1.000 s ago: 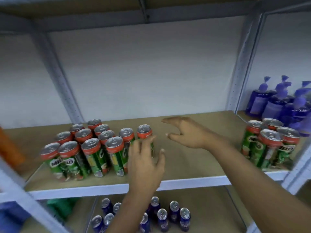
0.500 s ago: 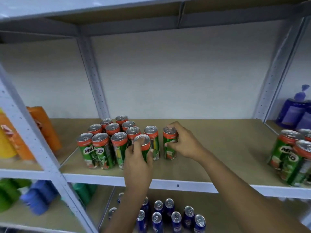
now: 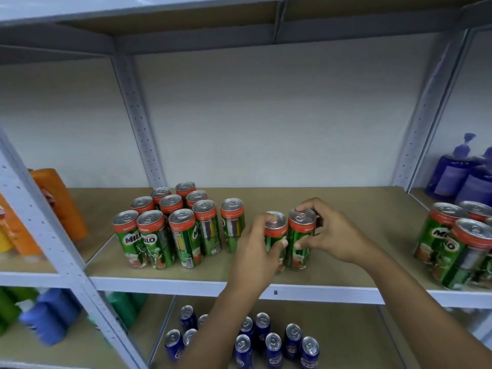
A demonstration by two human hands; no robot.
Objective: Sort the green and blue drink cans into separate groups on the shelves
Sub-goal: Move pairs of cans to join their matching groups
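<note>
We see a metal rack whose middle shelf (image 3: 346,278) carries the green Milo cans. The main cluster of green Milo cans (image 3: 170,225) stands upright toward the left of that board, packed close in rows, with one can (image 3: 232,225) a little apart at its right edge. Right of that, two more green cans stand side by side near the front lip. Our left hand (image 3: 255,251) wraps the left can (image 3: 275,230), thumb on its front and fingers curled round its far side. Our right hand (image 3: 332,235) grips the right can (image 3: 299,241), fingertips over the rim and thumb pressed low on its side. The two held cans are just beside each other; whether they touch we cannot tell.

At the far right of the same shelf a second group of green Milo cans (image 3: 452,246) is cut off by the frame edge, so its count is unclear. Behind it, purple pump bottles (image 3: 452,177) sit in the next bay, also partly cropped.

The lower shelf (image 3: 346,342) holds the blue cans (image 3: 274,347), upright; our left forearm hides several of them.

In the left bay, orange packs (image 3: 61,203) stand on the middle level, and blurred green and blue packs (image 3: 45,320) lie below, too smeared to identify.
</note>
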